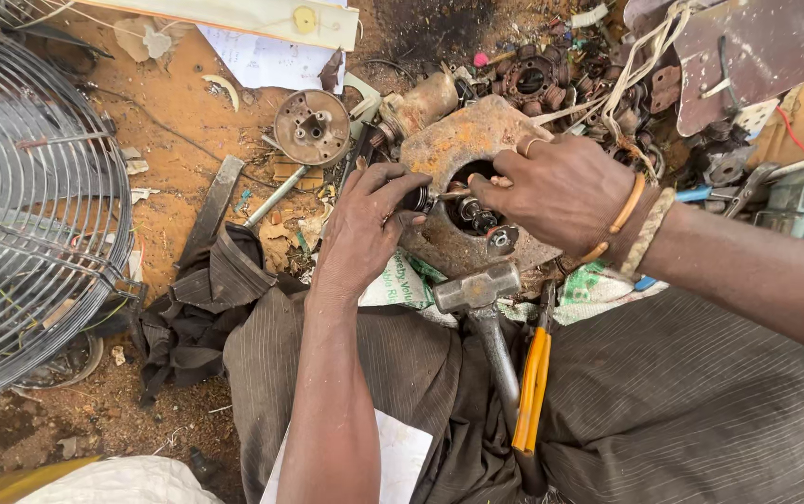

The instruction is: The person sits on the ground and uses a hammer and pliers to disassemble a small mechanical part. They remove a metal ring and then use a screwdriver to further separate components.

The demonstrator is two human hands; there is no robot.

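A rusty metal plate point(458, 140) with a round hole lies on the ground in front of me. My left hand point(369, 219) pinches a small dark cylindrical part point(418, 198) at the hole's left rim. My right hand point(551, 187), with a ring and wrist bands, grips a small metal piece point(458, 191) across the hole, and its fingers meet the left hand's part. A dark shaft part point(477, 217) sits inside the hole. A small bearing point(502, 241) rests on the plate just below my right hand.
A hammer point(481, 299) and orange-handled pliers point(533, 383) lie on my lap. A wire fan guard point(28, 205) stands at left. A round rusty motor cap point(311, 126), a flat metal bar point(215, 201) and a heap of scrap motor parts point(570, 79) lie beyond the plate.
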